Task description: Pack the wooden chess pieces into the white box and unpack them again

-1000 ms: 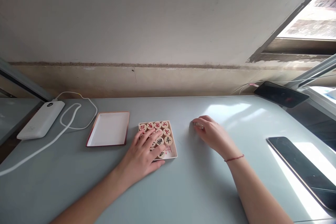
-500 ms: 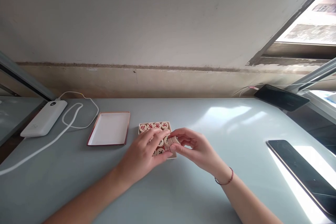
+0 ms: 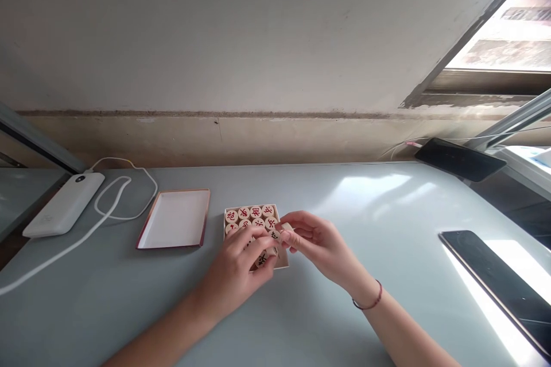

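Observation:
A shallow box [image 3: 282,266] of round wooden Chinese chess pieces [image 3: 255,211] lies in front of me, red-marked ones at the back and black-marked ones nearer. My right hand [image 3: 318,239] pinches a chess piece [image 3: 287,229] over the box's right side, between thumb and fingertips. Across the front left of the box reaches my left hand [image 3: 241,258]. Its thumb and index finger close on another chess piece [image 3: 271,252] just above the front rows. My left fingers hide several pieces in the middle and at the left.
Left of the box lies an open lid [image 3: 174,221], white inside. Beyond it are a white power bank [image 3: 64,206] and a looped white cable [image 3: 86,239]. A dark phone [image 3: 495,287] rests at the right, another dark device [image 3: 460,159] at the back right corner. The wall bounds the table behind.
My left hand has drawn back slightly toward me, uncovering more red pieces. Its thumb and index finger now close on a piece. My right hand still pinches a piece near the same spot.

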A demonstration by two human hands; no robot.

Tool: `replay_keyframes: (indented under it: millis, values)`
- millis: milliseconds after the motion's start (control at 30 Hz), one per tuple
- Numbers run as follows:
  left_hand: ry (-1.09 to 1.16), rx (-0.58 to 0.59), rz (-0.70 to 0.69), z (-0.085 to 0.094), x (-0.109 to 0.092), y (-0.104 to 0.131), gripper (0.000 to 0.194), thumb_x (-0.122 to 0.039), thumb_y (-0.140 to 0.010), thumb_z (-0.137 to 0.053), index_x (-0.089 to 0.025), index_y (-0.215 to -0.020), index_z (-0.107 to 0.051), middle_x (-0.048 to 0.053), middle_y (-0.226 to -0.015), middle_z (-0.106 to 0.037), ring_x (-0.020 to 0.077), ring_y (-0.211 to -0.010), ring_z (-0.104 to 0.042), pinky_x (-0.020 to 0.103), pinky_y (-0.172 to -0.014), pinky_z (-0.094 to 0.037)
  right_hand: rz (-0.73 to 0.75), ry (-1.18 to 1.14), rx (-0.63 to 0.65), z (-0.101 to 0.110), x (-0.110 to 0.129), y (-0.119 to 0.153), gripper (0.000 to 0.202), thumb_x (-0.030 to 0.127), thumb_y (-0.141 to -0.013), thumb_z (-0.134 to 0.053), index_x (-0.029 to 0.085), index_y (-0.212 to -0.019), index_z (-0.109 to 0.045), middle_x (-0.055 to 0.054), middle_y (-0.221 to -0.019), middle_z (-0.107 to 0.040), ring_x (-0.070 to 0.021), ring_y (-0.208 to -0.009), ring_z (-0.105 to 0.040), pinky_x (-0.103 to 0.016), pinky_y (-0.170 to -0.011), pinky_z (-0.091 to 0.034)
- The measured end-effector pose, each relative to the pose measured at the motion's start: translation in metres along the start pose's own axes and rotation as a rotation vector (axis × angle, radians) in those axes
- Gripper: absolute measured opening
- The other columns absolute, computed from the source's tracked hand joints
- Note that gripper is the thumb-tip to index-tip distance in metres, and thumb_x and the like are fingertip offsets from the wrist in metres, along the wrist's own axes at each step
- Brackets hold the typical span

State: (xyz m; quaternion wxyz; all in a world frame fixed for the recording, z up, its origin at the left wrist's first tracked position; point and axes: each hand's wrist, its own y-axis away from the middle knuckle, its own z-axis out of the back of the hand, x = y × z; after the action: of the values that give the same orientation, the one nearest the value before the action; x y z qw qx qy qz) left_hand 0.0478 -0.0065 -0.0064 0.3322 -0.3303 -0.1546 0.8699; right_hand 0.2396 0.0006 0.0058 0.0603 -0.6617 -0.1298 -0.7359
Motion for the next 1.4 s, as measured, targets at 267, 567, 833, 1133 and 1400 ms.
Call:
replay_keyframes:
  millis: [267,567,833,1133,1400]
  values:
    - [-0.109,0.047,-0.109,-0.008,0.002,0.003,0.004,-0.018,-0.085,-0.06,-0.022,-0.084,-0.06,-0.003,-0.089,-0.069,0.0159,-0.091,-0.061,0.034,-0.087,-0.038,0.01,0.065,0.013,0.006,-0.005,-0.002,0.029,0.043,-0.085,-0.06,0.018,-0.1,-0.061,-0.003,-0.079,-0.066,-0.0119,-0.068,-0.061,-0.025,-0.062,-0.055]
    - [-0.192,0.144,-0.136,0.008,0.01,0.001,0.016,-0.03,-0.08,-0.066,-0.023,-0.093,-0.062,0.004,-0.108,-0.064,0.024,-0.102,-0.055,0.039,-0.088,-0.042,0.148,0.377,0.204,0.009,0.009,0.005,0.019,0.02,-0.084,-0.054,0.024,-0.1,-0.065,-0.005,-0.106,-0.059,-0.0109,-0.078,-0.061,-0.026,-0.071,-0.057]
    - [-0.236,0.236,-0.163,0.012,0.02,0.004,0.026,-0.032,-0.08,-0.068,-0.023,-0.103,-0.06,0.008,-0.118,-0.058,0.0264,-0.111,-0.052,0.043,-0.095,-0.044,0.182,0.653,0.247,0.005,0.001,0.007,0.02,0.017,-0.081,-0.06,0.028,-0.097,-0.064,-0.001,-0.102,-0.061,-0.0096,-0.065,-0.057,-0.026,-0.063,-0.053]
    - [-0.199,0.273,-0.15,0.011,0.02,0.005,0.03,-0.033,-0.076,-0.074,-0.023,-0.099,-0.059,0.005,-0.113,-0.06,0.0251,-0.109,-0.053,0.042,-0.093,-0.045,0.204,0.661,0.262,0.0,-0.003,0.005,0.016,0.014,-0.081,-0.059,0.027,-0.088,-0.066,-0.001,-0.1,-0.061,-0.0102,-0.066,-0.06,-0.026,-0.063,-0.052]
    - [-0.287,0.107,-0.071,0.02,0.031,-0.002,0.024,-0.04,-0.089,-0.055,-0.022,-0.104,-0.06,0.008,-0.114,-0.061,0.0265,-0.109,-0.052,0.043,-0.092,-0.046,0.229,0.648,0.253,0.001,0.001,0.005,0.018,0.018,-0.083,-0.057,0.028,-0.092,-0.068,-0.002,-0.096,-0.063,-0.0119,-0.067,-0.06,-0.025,-0.063,-0.053]
